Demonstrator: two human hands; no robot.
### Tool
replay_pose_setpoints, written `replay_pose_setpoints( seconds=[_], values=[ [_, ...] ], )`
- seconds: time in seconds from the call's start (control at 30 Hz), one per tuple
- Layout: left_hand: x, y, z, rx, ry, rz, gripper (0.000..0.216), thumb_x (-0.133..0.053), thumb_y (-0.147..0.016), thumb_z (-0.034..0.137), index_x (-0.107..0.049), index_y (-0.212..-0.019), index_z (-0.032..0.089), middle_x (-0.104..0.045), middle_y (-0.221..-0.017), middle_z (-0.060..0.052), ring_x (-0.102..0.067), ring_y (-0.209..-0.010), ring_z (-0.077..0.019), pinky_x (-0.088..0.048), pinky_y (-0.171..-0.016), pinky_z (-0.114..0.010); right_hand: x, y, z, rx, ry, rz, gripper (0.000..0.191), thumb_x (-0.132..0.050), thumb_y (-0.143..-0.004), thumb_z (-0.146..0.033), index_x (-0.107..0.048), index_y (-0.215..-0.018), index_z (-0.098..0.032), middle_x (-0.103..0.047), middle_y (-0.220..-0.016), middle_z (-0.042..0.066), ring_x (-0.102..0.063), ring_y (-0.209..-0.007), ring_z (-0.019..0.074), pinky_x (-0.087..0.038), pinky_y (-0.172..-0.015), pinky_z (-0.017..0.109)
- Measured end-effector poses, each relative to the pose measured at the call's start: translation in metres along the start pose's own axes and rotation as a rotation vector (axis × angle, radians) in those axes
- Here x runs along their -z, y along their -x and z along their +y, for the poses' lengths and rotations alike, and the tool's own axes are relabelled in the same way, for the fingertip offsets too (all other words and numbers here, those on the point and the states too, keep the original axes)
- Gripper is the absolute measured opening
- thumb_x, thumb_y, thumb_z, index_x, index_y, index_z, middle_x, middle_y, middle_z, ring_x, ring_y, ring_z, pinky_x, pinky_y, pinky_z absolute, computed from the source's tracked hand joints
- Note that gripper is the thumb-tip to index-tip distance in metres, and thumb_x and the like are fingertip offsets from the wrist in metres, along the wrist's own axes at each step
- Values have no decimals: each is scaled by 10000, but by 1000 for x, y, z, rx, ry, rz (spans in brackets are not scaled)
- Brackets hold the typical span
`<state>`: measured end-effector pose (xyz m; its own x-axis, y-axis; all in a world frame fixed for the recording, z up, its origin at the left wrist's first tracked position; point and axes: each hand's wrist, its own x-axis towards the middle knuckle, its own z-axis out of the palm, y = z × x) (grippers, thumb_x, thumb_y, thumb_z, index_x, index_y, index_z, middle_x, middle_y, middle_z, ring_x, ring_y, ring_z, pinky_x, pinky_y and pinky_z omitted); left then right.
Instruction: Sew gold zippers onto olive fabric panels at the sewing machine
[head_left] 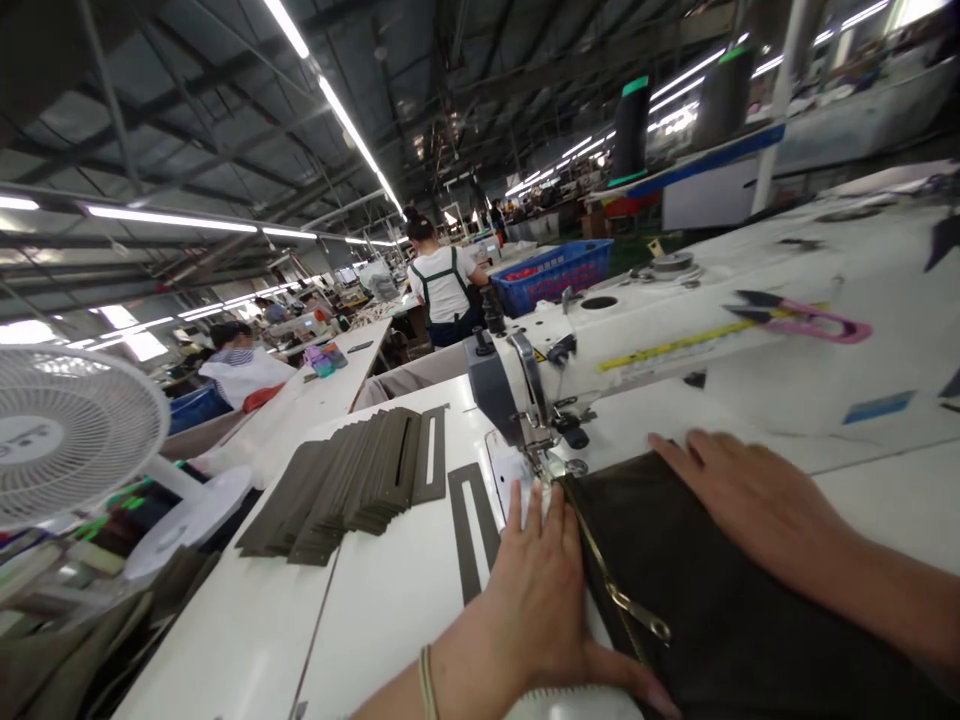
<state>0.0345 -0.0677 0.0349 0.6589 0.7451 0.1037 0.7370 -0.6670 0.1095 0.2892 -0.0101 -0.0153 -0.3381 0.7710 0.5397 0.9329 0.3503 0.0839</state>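
Note:
A dark olive fabric piece [675,560] with a gold zipper lies on the white sewing machine table, one corner at the presser foot [544,460]. The metal zipper pull [641,615] rests on the fabric. My left hand [525,590] lies flat along the zipper edge, fingers stretched out close to the presser foot, thumb spread over the fabric. On the far edge of the fabric rests my right hand [765,495], palm down with fingers extended. Left of my left hand is a slotted olive strip frame [472,530], flat on the table.
A fanned stack of olive slotted pieces [352,480] sits to the left. On the machine arm lie pink-handled thread snips [817,318] and a yellow measuring tape [667,350]. A white fan [75,430] stands at far left. People work ahead, near a blue basket [555,272].

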Motion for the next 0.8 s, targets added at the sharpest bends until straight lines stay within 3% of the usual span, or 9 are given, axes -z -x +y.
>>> replay_pose_setpoints(
  seconds=[0.07,0.13,0.27,0.37,0.47,0.57,0.67,0.73,0.8],
  values=[
    [-1,-2,1,25,0,-36,1330,-451,-615,962,-264,-1490,-22,-238,-1551,-265,-110,-1470,-397,-38,-1221,-572,15,-2,-17,113,21,127,471,-274,-917,-114,-642,-1209,-75,-647,-1222,223,-619,-1116,360,-520,-872,543],
    [-3,-3,2,44,-2,-74,1323,-460,-634,951,-243,-1493,-31,-212,-1554,-273,-79,-1469,-405,-31,-1213,-588,20,1,-34,289,-122,141,482,-357,-979,-295,-501,-1393,-95,-502,-1435,185,-446,-1341,326,-374,-1079,556],
    [-3,-3,4,71,-6,-116,1332,-495,-640,937,-192,-1507,-29,-141,-1569,-268,-38,-1468,-416,-5,-1201,-609,-1,23,-46,402,-328,-13,764,-439,-952,-550,-197,-1555,-149,-387,-1526,151,-362,-1405,284,-324,-1113,557],
    [-2,-1,6,74,-14,-138,1315,-523,-656,915,-177,-1511,-23,-111,-1575,-262,-25,-1472,-408,-2,-1200,-606,-9,35,-41,399,-351,-24,688,-446,-967,-487,-274,-1530,-131,-379,-1527,167,-359,-1403,304,-344,-1086,579],
    [0,-1,8,85,-37,-156,1276,-556,-690,875,-172,-1513,-22,-113,-1577,-256,-30,-1471,-414,-20,-1198,-610,9,42,-44,397,-394,20,542,-508,-938,-469,-525,-1369,-141,-510,-1428,176,-475,-1306,334,-433,-1007,549],
    [2,-3,9,95,-73,-192,1263,-626,-683,828,-198,-1505,-30,-121,-1576,-256,-48,-1464,-437,-38,-1197,-611,42,47,-57,329,-521,-30,285,-529,-923,-436,-693,-962,-206,-689,-1036,114,-654,-930,265,-545,-757,410],
    [6,-3,10,105,-82,-227,1251,-665,-685,791,-203,-1502,-36,-103,-1574,-256,-48,-1462,-443,-19,-1196,-608,59,42,-66,342,-679,-231,349,-447,-972,-384,-648,-731,-233,-655,-739,37,-623,-669,172,-520,-593,301],
    [7,-2,11,105,-51,-230,1251,-646,-695,798,-182,-1509,-31,-99,-1573,-258,-43,-1466,-431,-9,-1196,-604,50,33,-64,319,-701,-244,395,-377,-999,-378,-685,-801,-231,-702,-831,54,-662,-765,180,-551,-678,312],
    [8,0,12,94,-3,-208,1252,-603,-716,818,-130,-1524,-13,-99,-1577,-252,-41,-1472,-409,-8,-1200,-598,27,21,-58,259,-614,-98,439,-323,-1003,-392,-706,-1072,-189,-703,-1129,125,-656,-1042,250,-543,-885,427]
  ],
)
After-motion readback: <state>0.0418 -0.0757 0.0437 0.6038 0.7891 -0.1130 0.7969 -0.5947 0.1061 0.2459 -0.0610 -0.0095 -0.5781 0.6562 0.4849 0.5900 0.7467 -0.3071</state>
